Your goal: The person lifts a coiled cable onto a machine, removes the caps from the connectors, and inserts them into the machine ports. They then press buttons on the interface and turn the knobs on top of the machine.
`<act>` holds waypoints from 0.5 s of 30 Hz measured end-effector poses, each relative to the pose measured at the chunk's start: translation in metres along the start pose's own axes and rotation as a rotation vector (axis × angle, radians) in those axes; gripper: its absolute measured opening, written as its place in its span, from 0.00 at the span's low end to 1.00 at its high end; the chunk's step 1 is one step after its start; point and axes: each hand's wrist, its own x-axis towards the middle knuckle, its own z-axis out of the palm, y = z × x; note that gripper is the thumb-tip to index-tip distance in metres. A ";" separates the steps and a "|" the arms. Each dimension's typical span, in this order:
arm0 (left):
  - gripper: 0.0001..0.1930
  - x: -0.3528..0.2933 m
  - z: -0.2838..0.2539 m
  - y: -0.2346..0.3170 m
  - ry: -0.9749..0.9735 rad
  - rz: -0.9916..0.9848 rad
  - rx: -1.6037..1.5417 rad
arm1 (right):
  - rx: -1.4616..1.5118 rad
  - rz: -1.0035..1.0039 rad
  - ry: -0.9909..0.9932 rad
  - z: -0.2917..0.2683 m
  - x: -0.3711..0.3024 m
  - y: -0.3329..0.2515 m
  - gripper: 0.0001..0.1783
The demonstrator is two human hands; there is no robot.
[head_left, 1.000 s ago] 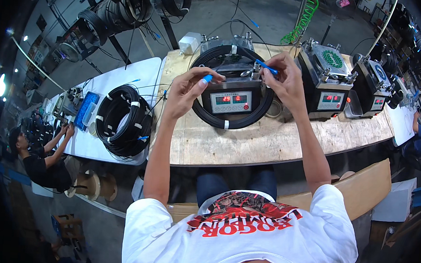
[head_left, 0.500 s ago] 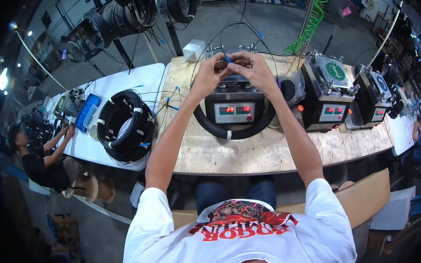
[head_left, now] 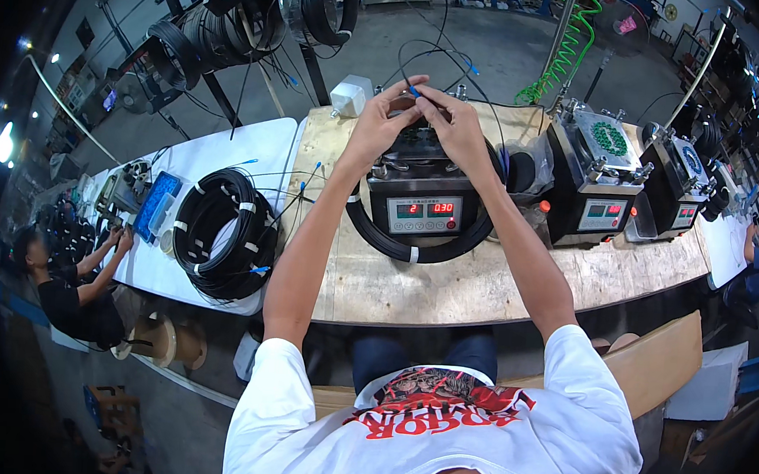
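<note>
A blue connector (head_left: 414,92) is held above the far part of the black machine (head_left: 425,216) in the middle. It is pinched between the fingertips of the left hand (head_left: 379,126) and the right hand (head_left: 457,129), which are placed close together; the exact position of each finger cannot be told. The machine's near side is surrounded by a black coil (head_left: 413,254). To the left, a cable bundle (head_left: 189,247) is laid on a white table (head_left: 268,143).
</note>
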 end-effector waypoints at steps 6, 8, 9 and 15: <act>0.16 -0.001 -0.008 0.022 -0.015 -0.226 -0.222 | -0.216 -0.084 -0.209 -0.024 0.006 -0.030 0.16; 0.14 0.004 -0.011 0.027 0.000 -0.226 -0.187 | -0.189 -0.068 -0.183 -0.037 0.011 -0.028 0.15; 0.14 0.007 -0.018 0.032 -0.003 -0.226 -0.190 | -0.159 -0.054 -0.162 -0.046 0.015 -0.026 0.14; 0.16 0.020 -0.100 0.037 0.148 0.220 0.763 | -0.024 0.225 -0.036 -0.131 0.030 -0.026 0.21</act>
